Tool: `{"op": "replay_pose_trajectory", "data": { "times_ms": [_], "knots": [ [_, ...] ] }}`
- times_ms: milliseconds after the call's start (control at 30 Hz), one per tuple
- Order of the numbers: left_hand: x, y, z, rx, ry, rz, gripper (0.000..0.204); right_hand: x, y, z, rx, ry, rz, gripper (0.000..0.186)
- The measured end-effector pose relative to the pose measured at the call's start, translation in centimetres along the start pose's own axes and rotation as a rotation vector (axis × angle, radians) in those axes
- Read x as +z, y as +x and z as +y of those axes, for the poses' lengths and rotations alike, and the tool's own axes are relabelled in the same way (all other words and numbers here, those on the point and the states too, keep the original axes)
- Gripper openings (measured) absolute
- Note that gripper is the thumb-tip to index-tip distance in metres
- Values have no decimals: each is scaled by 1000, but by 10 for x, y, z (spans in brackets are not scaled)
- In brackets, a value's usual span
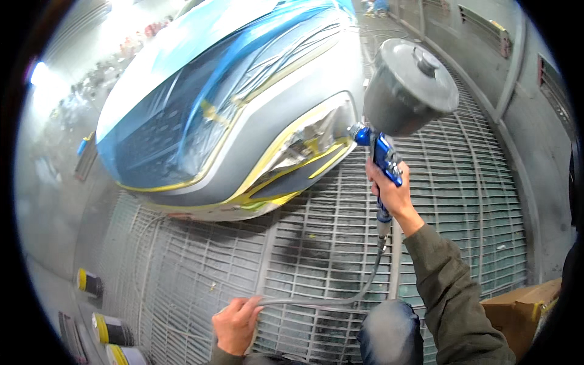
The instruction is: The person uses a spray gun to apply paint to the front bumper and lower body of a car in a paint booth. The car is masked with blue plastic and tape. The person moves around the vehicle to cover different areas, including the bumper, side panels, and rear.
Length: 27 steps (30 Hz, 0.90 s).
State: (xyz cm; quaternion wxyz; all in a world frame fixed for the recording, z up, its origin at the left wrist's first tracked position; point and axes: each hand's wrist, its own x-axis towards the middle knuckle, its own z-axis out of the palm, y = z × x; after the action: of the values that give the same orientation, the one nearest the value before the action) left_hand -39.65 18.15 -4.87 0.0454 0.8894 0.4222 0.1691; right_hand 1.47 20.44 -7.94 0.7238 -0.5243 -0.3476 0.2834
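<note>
Two hands of yours are in view, and each has hold of something. Your right hand [392,191] is wrapped round the grip of a blue spray gun [384,157], fingers curled in; how far the trigger is pulled, you cannot tell from here. The gun stands at the right end of the masked car body [258,131], its nozzle turned left towards the panel and near it. A large grey cup [407,91] with a knobbed lid sits on top of the gun, tilted.

From the bottom of the grip, a grey hose [316,301] curves down and left to your left hand [236,325], whose fingers are closed around it, low and well apart from the car.

Blue film [164,125] covers the car's glass, edged with yellow tape [159,188]. Beneath is a grated floor [474,194]. Cans [112,328] stand at your lower left, and an open cardboard box [517,310] is beside your right sleeve [456,292].
</note>
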Motion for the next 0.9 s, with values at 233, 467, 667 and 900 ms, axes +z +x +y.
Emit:
{"op": "replay_pose_trajectory", "data": {
  "times_ms": [233,467,667,900],
  "knots": [
    [2,-35,-3,52,177,-120,23,67,-43,55,-277,-60,-374,36],
    [-1,-61,-15,15,201,-210,19,110,-80,79,96,130,-675,34],
    [-11,-67,-22,-57,239,-169,19,107,-120,157,207,542,-437,38],
    [-13,-70,-30,-139,278,-107,18,99,-158,210,364,623,21,24]
  ]
}}
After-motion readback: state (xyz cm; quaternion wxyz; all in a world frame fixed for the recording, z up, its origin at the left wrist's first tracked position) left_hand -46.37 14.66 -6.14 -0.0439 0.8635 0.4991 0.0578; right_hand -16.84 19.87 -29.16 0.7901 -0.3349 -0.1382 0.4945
